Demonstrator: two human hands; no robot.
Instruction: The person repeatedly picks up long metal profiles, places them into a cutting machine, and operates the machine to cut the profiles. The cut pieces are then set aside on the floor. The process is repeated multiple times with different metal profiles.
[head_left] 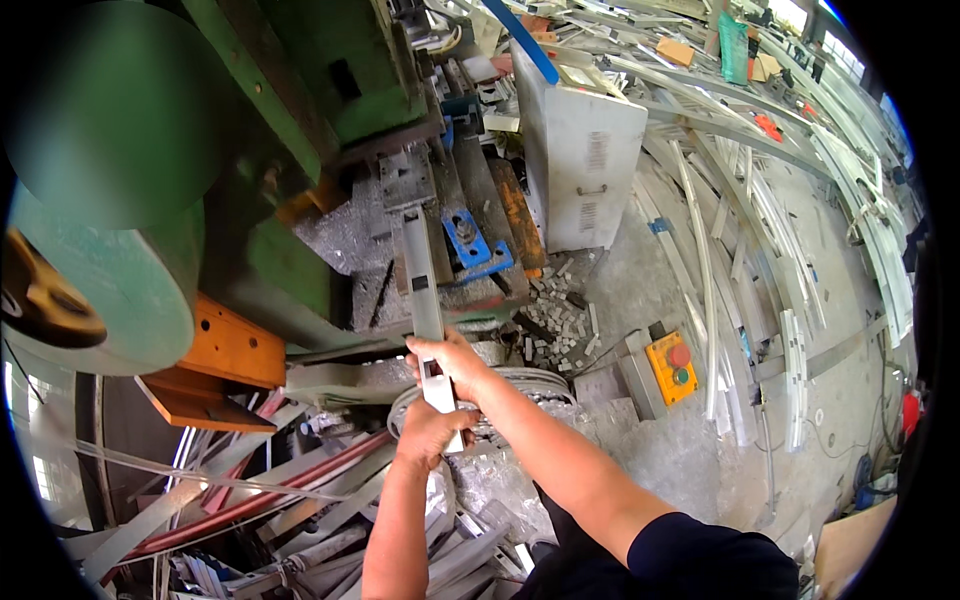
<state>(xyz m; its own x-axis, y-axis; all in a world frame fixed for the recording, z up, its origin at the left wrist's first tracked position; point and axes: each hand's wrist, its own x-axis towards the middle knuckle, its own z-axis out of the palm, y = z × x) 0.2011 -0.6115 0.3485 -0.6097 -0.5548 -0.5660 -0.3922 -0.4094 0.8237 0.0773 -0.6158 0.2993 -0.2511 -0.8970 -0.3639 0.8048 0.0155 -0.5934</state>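
watching remotely, i see both hands closed round the slotted metal bar (425,308): right hand (453,364) nearer the die block (406,180), left hand (432,432) farther from it. the bar's far end reaches that block's near edge. likely feeding; next calls for straight alignment.

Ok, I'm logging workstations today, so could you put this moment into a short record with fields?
Left hand: gripping the metal bar near its close end
Right hand: gripping the same bar farther forward
Bar's far end: at the tooling block; contact unclear
Machine: green machine, ahead and left
Right side: grey cabinet, yellow button box
Floor: small metal offcuts
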